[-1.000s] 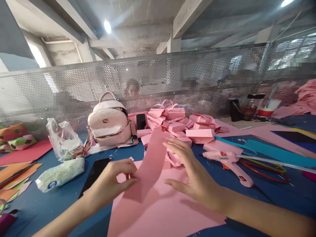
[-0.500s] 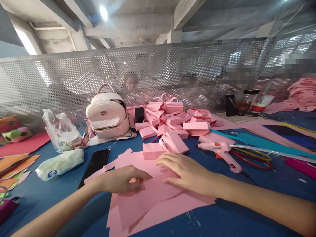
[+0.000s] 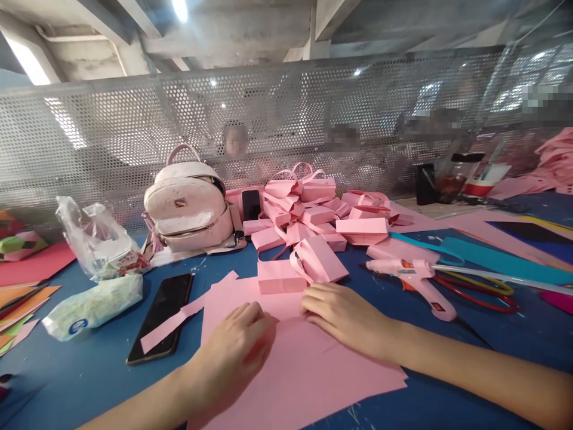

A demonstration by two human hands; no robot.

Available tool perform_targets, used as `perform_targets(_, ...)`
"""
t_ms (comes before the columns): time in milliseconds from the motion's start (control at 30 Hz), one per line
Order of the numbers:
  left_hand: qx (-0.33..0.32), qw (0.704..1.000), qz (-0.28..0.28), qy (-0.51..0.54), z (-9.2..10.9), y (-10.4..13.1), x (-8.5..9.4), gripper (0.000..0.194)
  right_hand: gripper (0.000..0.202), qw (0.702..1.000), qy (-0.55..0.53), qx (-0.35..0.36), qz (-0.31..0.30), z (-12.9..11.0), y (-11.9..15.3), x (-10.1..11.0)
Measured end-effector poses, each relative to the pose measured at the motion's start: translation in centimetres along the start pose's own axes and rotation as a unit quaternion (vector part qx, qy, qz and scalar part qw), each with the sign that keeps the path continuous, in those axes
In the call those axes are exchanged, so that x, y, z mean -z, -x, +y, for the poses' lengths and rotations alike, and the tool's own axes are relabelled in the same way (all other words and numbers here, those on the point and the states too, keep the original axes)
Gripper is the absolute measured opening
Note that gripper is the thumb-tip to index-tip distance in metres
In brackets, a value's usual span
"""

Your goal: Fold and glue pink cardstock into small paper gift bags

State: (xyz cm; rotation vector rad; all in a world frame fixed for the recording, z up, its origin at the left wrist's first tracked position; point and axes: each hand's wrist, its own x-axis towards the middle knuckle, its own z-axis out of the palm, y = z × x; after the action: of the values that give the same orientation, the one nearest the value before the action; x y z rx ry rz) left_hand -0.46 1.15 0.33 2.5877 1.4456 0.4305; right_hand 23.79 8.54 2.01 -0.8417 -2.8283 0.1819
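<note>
Pink paper sheets (image 3: 308,370) lie stacked on the blue table (image 3: 89,370) in front of me. My left hand (image 3: 239,346) presses flat on the top sheet near its left side, fingers together. My right hand (image 3: 342,313) rests palm down on the sheet's far edge, fingers curled slightly. Neither hand grips anything. A small folded pink box (image 3: 281,276) sits just beyond my fingers. A narrow pink strip (image 3: 179,319) lies to the left, partly over a black phone (image 3: 163,313).
A heap of pink paper boxes (image 3: 313,212) and a pale backpack (image 3: 188,206) stand behind. A pink glue gun (image 3: 414,278) lies right, by coloured sheets (image 3: 501,263). A tissue pack (image 3: 92,304) and plastic bag (image 3: 98,239) lie left. Perforated metal screen (image 3: 286,125) backs the table.
The pink sheet my left hand held upright has come down flat onto the stack. Both hands now press on the paper, and the view has tilted down slightly.
</note>
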Motion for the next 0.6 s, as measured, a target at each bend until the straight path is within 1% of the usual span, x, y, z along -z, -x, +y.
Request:
perform_targets(100, -0.022, 0.997, 0.064, 0.022, 0.2, 0.4, -0.6, 0.022, 0.017, 0.999, -0.016, 0.027, 0.039, -0.1, 0.4, -1.4)
perform_targets(167, -0.064, 0.993, 0.097, 0.012, 0.1, 0.5, -1.0, 0.027, 0.025, 0.997, -0.034, 0.043, 0.052, -0.4, 0.8, -2.2)
perform_targets(200, -0.091, 0.99, 0.109, -0.012, 0.0, 0.6, -1.2, 0.031, 0.029, 0.996, -0.041, 0.05, 0.058, -0.5, 1.1, -2.5)
perform_targets(300, -0.176, 0.969, 0.109, -0.134, -0.7, 0.9, -2.1, 0.043, 0.037, 0.993, -0.044, 0.081, 0.07, -0.9, 1.7, -3.1)
perform_targets(367, -0.196, 0.955, 0.091, -0.203, -1.3, 1.3, -2.7, 0.049, 0.044, 0.993, -0.028, 0.089, 0.07, -0.9, 2.1, -3.2)
perform_targets(433, -0.191, 0.947, 0.085, -0.243, -1.7, 1.7, -3.3, 0.05, 0.051, 0.995, -0.004, 0.084, 0.057, -0.9, 2.3, -3.1)
perform_targets(500, -0.188, 0.942, 0.097, -0.262, -1.9, 1.9, -3.7, 0.047, 0.056, 0.996, 0.019, 0.087, 0.025, -1.0, 2.5, -2.7)
perform_targets(600, -0.196, 0.934, 0.116, -0.277, -1.9, 2.2, -4.2, 0.05, 0.066, 0.994, 0.035, 0.098, -0.02, -1.2, 2.3, -2.0)
